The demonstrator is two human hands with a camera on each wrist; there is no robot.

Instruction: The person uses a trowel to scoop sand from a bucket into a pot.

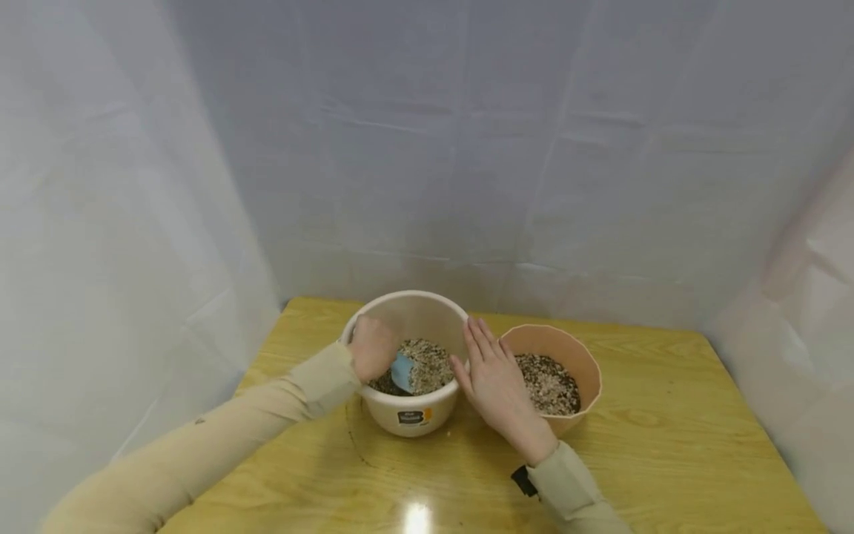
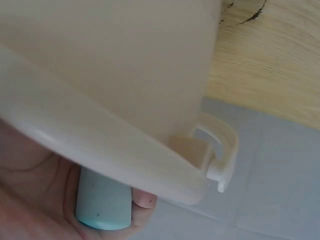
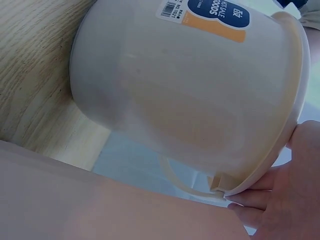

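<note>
The left hand (image 1: 371, 347) grips a blue scoop (image 1: 402, 371) in the white bowl (image 1: 414, 423), the open right hand (image 1: 497, 386) steadies its rim, so a hasty lift can spill grains (image 1: 427, 363) onto the table (image 1: 667, 445).

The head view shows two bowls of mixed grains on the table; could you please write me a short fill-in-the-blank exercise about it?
1. The left hand holds a scoop whose colour is light ____.
2. The scoop sits inside the ____ bowl, the one bearing a label.
3. The right hand rests with straight fingers between the cream bowl and the ____ bowl.
4. Both bowls stand on a ____ table.

Missing words: blue; cream; pink; wooden
</note>
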